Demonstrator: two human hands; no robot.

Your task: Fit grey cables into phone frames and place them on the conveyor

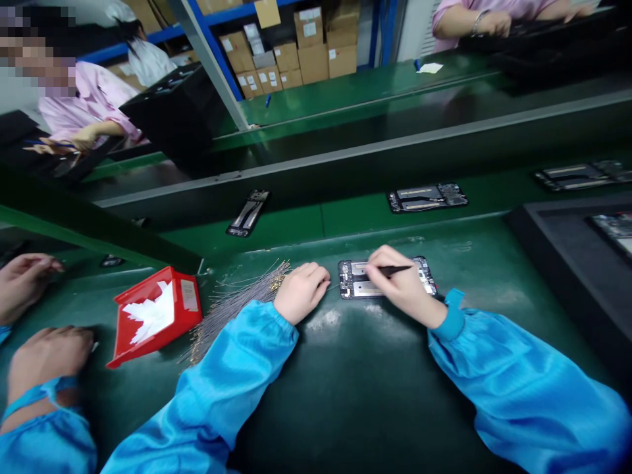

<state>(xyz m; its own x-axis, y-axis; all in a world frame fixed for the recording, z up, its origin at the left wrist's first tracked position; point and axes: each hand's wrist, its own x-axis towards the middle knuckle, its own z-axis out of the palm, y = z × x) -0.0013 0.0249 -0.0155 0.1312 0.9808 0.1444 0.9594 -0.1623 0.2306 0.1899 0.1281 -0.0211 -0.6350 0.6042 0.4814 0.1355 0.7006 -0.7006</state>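
A phone frame (pixel 356 282) lies flat on the green bench in front of me. My right hand (pixel 402 286) rests on it, closed around black tweezers (pixel 395 269) whose tip points right over the frame. My left hand (pixel 302 291) sits curled just left of the frame, pinching a thin wire that reaches toward the frame's left edge. A bundle of thin grey wires with gold ends (pixel 232 306) lies under and left of my left wrist.
A red tray (pixel 155 315) with white pieces sits left of the wires. A co-worker's hands (pixel 29 316) are at the far left. More phone frames (pixel 427 197) lie on the conveyor behind. A black tray (pixel 577 263) stands at right.
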